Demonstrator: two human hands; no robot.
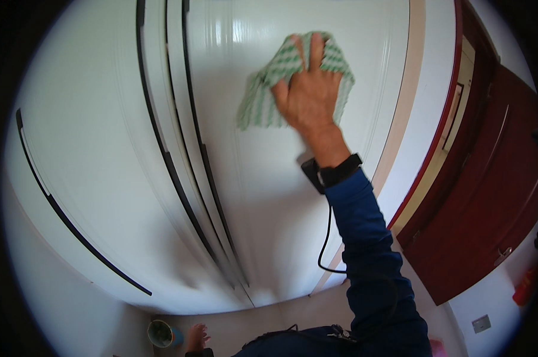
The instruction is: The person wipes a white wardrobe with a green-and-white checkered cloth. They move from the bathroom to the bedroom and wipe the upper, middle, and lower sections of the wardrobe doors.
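My right hand (312, 98) presses a green-and-white checked cloth (269, 105) against the upper part of a glossy white cabinet door (269, 178). Its fingers are spread over the cloth, and one corner hangs to the left of the thumb. A black band with a small box circles that wrist, and a black cable runs from it along the blue sleeve. Low at the bottom edge of the view, my left hand (198, 337) hangs away from the door, fingers loosely bent, with nothing seen in it.
Long black handle strips (173, 172) run down the cabinet doors. A bucket (160, 334) with dark contents stands on the floor (269, 314) near my left hand. To the right, a dark red door (478, 192) stands ajar. A wall socket (481, 324) and a red object (524, 288) are beyond it.
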